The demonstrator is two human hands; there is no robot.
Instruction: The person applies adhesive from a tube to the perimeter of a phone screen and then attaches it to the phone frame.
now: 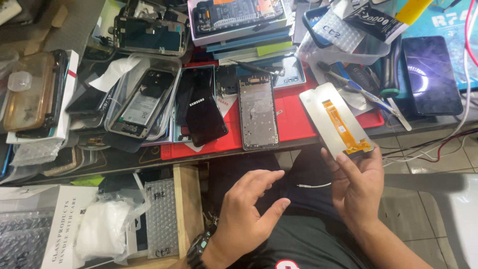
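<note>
Head view shows the right hand (pixel 359 187) gripping a replacement phone screen (pixel 336 121) by its lower end, fingers (pixel 348 172) closed around the edge, its silver back and orange flex cable (pixel 343 128) facing up. That panel is raised above the front edge of the desk (pixel 124 162), long axis running from the grip up and to the left, its free end pointing toward the red mat (pixel 294 117). Left hand (pixel 249 209) is empty, its fingers loosely spread, hovering lower and to the left, well apart from the panel; the right hand is plainly nearer. A bare phone frame (pixel 257 112) lies upright on the mat.
</note>
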